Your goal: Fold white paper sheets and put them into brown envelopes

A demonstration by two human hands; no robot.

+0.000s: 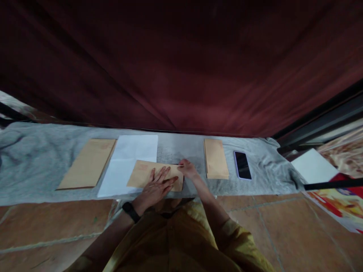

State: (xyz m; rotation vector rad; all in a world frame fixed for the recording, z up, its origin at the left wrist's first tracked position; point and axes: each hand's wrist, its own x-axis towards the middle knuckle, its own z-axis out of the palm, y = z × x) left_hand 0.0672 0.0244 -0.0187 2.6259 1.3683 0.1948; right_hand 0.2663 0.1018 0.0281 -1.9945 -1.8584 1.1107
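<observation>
A brown paper envelope [141, 173] with faint red print lies slightly askew, its left part over white sheets of paper [129, 147]. My left hand [159, 185] is pressed flat on the envelope with the fingers spread, a dark band around the wrist. At the envelope's upper right corner, the fingers of my right hand [186, 168] are pinched together on its edge. A thin dark strip shows along that right edge; what it is I cannot make out. Left of the white paper rests a stack of larger brown envelopes [87, 162].
A stack of narrow brown envelopes [216, 158] and a phone [242, 165] lie to the right on the grey cloth [184, 145]. Behind hangs a dark red curtain [181, 75]. Beyond the right end are a white panel [314, 166] and a colourful printed box [340, 206].
</observation>
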